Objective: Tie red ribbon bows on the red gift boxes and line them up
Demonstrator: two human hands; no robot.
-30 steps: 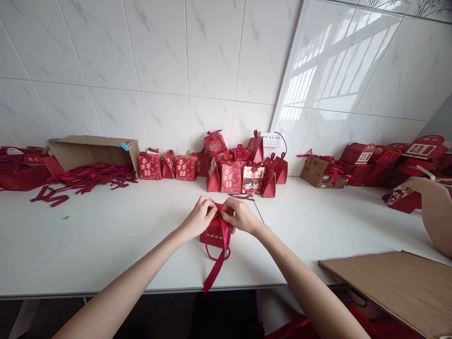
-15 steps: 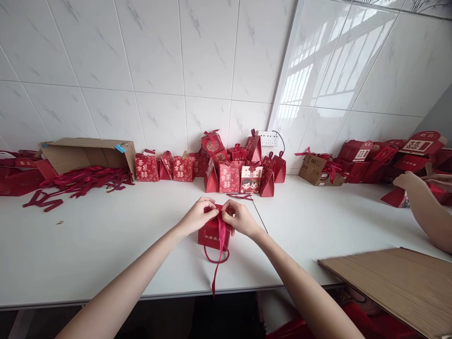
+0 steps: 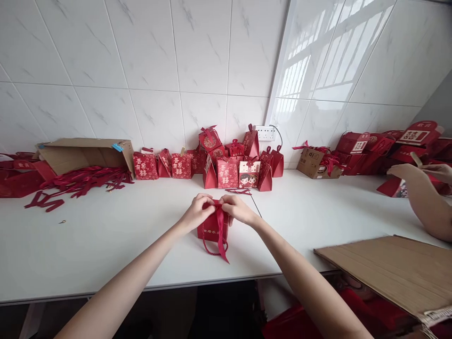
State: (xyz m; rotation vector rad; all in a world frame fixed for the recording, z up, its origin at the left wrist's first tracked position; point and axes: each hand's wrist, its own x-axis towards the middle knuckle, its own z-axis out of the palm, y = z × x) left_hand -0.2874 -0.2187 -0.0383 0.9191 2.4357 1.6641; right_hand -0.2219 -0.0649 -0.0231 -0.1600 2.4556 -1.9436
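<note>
A small red gift box (image 3: 212, 228) stands on the white table (image 3: 106, 240) in front of me. My left hand (image 3: 197, 212) and my right hand (image 3: 237, 209) meet over its top, both pinched on a red ribbon (image 3: 221, 230). The ribbon's loose end hangs down the box front and ends on the table. A red cord handle (image 3: 208, 248) lies looped below the box.
Several finished red gift boxes (image 3: 233, 165) stand against the tiled wall. A cardboard box (image 3: 84, 153) with loose red ribbons (image 3: 81, 181) lies at the left. Flat cardboard (image 3: 388, 273) sits at the right front. Another person's hand (image 3: 420, 188) works among red boxes far right.
The ribbon's long tail, which hung past the table edge, has been drawn up and now ends on the table. The other person's hand moved slightly.
</note>
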